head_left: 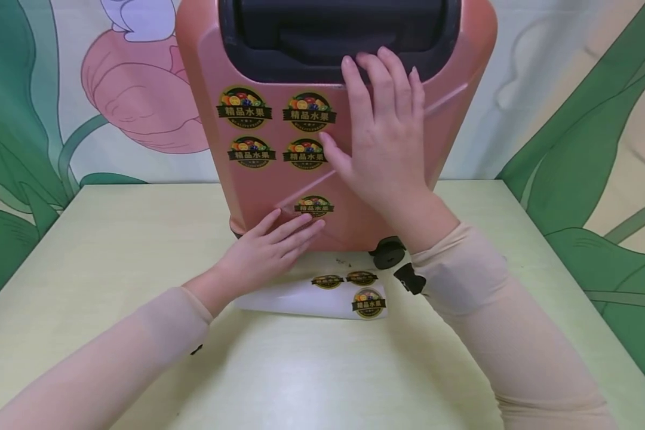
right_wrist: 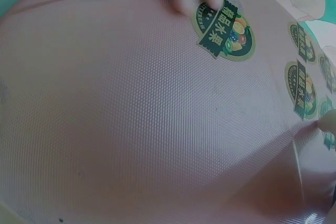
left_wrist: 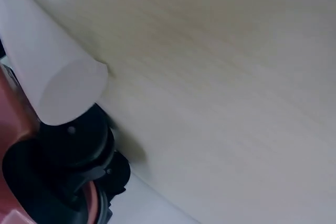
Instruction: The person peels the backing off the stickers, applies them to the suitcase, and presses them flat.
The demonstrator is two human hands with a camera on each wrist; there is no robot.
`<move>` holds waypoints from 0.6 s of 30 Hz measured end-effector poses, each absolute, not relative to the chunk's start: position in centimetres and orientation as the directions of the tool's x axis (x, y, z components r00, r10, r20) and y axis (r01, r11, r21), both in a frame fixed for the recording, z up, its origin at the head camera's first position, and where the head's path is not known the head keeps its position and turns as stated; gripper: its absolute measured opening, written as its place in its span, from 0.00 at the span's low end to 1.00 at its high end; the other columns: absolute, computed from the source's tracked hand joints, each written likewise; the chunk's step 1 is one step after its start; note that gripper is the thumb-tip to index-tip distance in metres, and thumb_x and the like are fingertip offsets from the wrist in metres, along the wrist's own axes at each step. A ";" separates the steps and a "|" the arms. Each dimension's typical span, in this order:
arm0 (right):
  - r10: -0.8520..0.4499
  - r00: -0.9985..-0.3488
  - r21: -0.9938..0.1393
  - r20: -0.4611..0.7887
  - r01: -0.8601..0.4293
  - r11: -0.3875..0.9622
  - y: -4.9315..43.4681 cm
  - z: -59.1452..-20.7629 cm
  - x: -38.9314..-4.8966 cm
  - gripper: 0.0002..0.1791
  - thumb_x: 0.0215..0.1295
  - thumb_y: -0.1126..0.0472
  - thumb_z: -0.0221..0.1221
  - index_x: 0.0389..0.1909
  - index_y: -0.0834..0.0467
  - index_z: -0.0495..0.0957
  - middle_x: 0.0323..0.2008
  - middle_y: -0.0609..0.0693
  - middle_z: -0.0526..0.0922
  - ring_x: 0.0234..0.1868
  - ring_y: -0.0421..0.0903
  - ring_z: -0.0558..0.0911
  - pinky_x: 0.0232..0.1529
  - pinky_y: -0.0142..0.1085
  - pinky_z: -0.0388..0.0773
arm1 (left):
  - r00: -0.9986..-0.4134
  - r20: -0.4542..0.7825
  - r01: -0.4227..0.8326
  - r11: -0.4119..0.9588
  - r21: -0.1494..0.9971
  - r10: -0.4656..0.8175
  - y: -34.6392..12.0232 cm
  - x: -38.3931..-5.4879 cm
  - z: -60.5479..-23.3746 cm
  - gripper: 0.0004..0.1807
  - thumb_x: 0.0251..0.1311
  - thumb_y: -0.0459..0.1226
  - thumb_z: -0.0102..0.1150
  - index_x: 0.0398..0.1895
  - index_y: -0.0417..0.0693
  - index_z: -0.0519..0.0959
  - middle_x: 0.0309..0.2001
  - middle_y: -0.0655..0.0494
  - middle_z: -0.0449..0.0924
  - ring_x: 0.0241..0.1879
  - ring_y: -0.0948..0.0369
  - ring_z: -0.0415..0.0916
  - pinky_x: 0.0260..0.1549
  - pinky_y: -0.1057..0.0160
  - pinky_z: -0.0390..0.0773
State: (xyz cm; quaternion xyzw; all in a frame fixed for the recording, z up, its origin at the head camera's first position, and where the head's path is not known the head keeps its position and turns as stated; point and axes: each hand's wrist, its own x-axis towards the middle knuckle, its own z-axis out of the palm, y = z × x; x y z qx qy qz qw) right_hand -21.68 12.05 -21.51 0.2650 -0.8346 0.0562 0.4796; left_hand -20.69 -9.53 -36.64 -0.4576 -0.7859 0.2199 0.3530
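A rose-pink suitcase [head_left: 279,179] with a black handle recess [head_left: 328,36] stands upright on the table. Several round fruit-label stickers [head_left: 244,107] are on its upper left face. Lower down sits another fruit sticker [head_left: 314,205], with the fingertips of my left hand [head_left: 260,254] at its bottom edge, fingers extended. My right hand [head_left: 384,134] lies against the suitcase's right side, fingers spread up to the recess, thumb beside a sticker. Beneath the left hand lies a white sticker sheet [head_left: 301,303] with three labels; its curled end [left_wrist: 58,72] shows in the left wrist view.
The suitcase has black wheels, one wheel [head_left: 389,254] at its lower right. A small black piece [head_left: 410,279] is by the right sleeve. The pale table [head_left: 113,257] extends around the suitcase, and a cloth backdrop [head_left: 156,167] with painted leaves hangs behind.
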 end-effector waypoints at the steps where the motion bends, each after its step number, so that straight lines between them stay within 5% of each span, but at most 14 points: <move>1: -0.389 -0.402 0.163 0.829 -0.492 0.855 12.1 -21.5 -21.7 0.38 0.63 0.43 0.51 0.67 0.63 0.57 0.64 0.61 0.60 0.68 0.56 0.52 0.68 0.47 0.35 | -0.327 0.333 0.574 0.466 -0.673 0.884 -9.6 -20.7 -36.7 0.32 0.63 0.42 0.54 0.70 0.47 0.60 0.71 0.56 0.52 0.71 0.57 0.45 0.65 0.47 0.48; 10: -0.391 -0.394 0.171 0.831 -0.489 0.855 12.2 -21.6 -21.8 0.38 0.63 0.44 0.50 0.67 0.63 0.57 0.64 0.62 0.60 0.68 0.56 0.52 0.68 0.48 0.35 | -0.335 0.475 0.575 0.576 -0.581 0.814 -8.2 -20.9 -34.7 0.33 0.63 0.43 0.52 0.70 0.45 0.57 0.72 0.53 0.51 0.71 0.56 0.45 0.65 0.47 0.47; 18: -0.390 -0.406 0.172 0.826 -0.478 0.861 12.3 -21.6 -21.7 0.38 0.63 0.43 0.49 0.67 0.63 0.57 0.64 0.62 0.60 0.68 0.56 0.52 0.68 0.47 0.35 | -0.369 0.369 0.574 0.522 -0.631 0.853 -6.8 -20.7 -36.0 0.32 0.63 0.41 0.50 0.71 0.46 0.57 0.72 0.55 0.50 0.71 0.57 0.44 0.65 0.48 0.46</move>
